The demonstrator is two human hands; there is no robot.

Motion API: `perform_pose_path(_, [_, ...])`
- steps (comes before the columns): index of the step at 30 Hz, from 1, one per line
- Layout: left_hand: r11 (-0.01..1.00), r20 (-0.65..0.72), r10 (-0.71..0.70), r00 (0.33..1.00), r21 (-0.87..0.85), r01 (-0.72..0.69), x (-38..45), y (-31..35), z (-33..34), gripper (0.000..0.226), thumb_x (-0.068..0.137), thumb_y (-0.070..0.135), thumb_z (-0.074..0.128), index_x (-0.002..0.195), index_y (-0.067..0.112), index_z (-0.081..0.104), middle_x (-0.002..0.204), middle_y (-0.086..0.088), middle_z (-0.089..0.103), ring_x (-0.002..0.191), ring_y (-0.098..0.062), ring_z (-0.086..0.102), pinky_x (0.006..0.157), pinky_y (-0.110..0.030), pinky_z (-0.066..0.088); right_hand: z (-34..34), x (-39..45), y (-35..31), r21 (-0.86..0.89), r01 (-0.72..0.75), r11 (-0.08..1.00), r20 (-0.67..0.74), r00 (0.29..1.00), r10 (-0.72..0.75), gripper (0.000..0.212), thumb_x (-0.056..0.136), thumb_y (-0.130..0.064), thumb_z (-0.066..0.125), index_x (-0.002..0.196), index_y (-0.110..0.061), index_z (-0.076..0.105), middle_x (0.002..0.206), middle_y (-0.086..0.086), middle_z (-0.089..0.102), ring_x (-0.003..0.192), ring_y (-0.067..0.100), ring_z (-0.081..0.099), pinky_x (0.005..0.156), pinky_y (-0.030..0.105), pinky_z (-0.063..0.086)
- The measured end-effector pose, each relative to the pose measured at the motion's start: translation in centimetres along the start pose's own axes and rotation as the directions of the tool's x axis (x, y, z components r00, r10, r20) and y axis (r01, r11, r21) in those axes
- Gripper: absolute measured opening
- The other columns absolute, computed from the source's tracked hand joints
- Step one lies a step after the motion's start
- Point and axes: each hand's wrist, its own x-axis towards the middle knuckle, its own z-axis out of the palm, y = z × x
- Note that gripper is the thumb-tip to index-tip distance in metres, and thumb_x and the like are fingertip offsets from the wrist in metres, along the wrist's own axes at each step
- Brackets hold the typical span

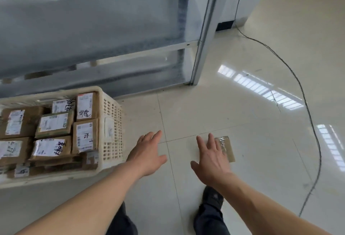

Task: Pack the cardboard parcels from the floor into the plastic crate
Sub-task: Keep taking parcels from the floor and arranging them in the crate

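Both hands reach down with fingers spread and nothing in them: the right hand (211, 157) hovers over the near edge of a small flat brown cardboard parcel (226, 148) lying on the glossy cream tiled floor (242, 115), and the left hand (147, 152) hangs beside it over bare tile, apart from the parcel. Whether the right fingertips already touch the cardboard I cannot tell.

That parcel looks thin, light and fairly stiff, its top banded with shiny clear tape that would likely be slick under the fingers. Lying flush on smooth tile, it offers no gap beneath, so the better hold is probably at its long side edges, thumb against fingers, or a slide and tip to lift one edge first.

To the left stands the cream slotted plastic crate (112, 128), already packed nearly to the rim with labelled brown parcels (54, 122); spare room inside looks scarce, so a thin piece may have to go flat on top. Floor between parcel and crate is open. A black cable (306, 104) trails across the tiles to the right, and a frosted glass partition with a metal frame (202, 44) stands behind the crate.
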Motion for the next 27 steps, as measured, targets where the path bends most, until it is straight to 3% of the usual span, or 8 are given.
perform_pose_path(5, [0.999,0.089,0.04,0.995,0.0,-0.04,3.2,8.1,5.6,0.085,0.092,0.046,0.059,0.159,0.025,0.012,0.167,0.002,0.009,0.153,-0.018,0.007,0.122,-0.037,0.02,-0.5,0.1,10.1,0.099,-0.138,0.985,0.008,0.99,0.138,0.081,0.09,-0.041,0.057,0.157,-0.029,0.014,0.166,0.011,0.007,0.149,0.034,0.02,0.11,0.046,0.038])
perform_pose_path(9, [0.992,0.143,0.103,0.984,0.053,-0.112,7.6,12.1,9.5,0.084,0.092,0.045,0.059,0.159,0.022,0.013,0.166,0.0,0.012,0.152,-0.02,0.011,0.122,-0.037,0.021,2.1,2.0,15.5,0.275,-0.279,0.92,0.036,0.959,0.281,0.075,0.091,-0.04,0.057,0.155,-0.025,0.022,0.149,0.01,0.026,0.133,0.035,0.04,0.1,0.045,0.046])
perform_pose_path(13, [0.986,0.179,0.132,0.975,0.076,-0.147,14.2,14.3,14.2,0.082,0.094,0.046,0.057,0.159,0.019,0.016,0.165,-0.002,0.016,0.151,-0.02,0.016,0.121,-0.039,0.023,7.3,5.8,19.6,0.583,-0.469,0.663,0.179,0.871,0.458,0.078,0.095,-0.04,0.058,0.159,-0.019,0.018,0.15,0.014,0.034,0.124,0.037,0.053,0.095,0.04,0.045])
perform_pose_path(18, [0.985,0.188,0.133,0.973,0.082,-0.15,22.5,15.8,19.4,0.079,0.093,0.045,0.058,0.158,0.02,0.02,0.164,-0.003,0.017,0.149,-0.021,0.023,0.119,-0.039,0.027,13.6,11.7,22.9,0.75,-0.555,0.36,0.299,0.77,0.563,0.076,0.099,-0.037,0.056,0.16,-0.014,0.018,0.155,0.016,0.041,0.135,0.038,0.047,0.104,0.043,0.041])
perform_pose_path(27, [0.981,0.216,0.146,0.965,0.097,-0.17,32.7,17.8,26.3,0.075,0.094,0.046,0.055,0.156,0.019,0.022,0.163,-0.002,0.019,0.146,-0.024,0.029,0.116,-0.039,0.031,20.9,19.7,26.4,0.843,-0.536,0.057,0.394,0.685,0.612,0.076,0.098,-0.037,0.054,0.162,-0.018,0.017,0.158,0.01,0.039,0.14,0.035,0.041,0.097,0.038,0.037])
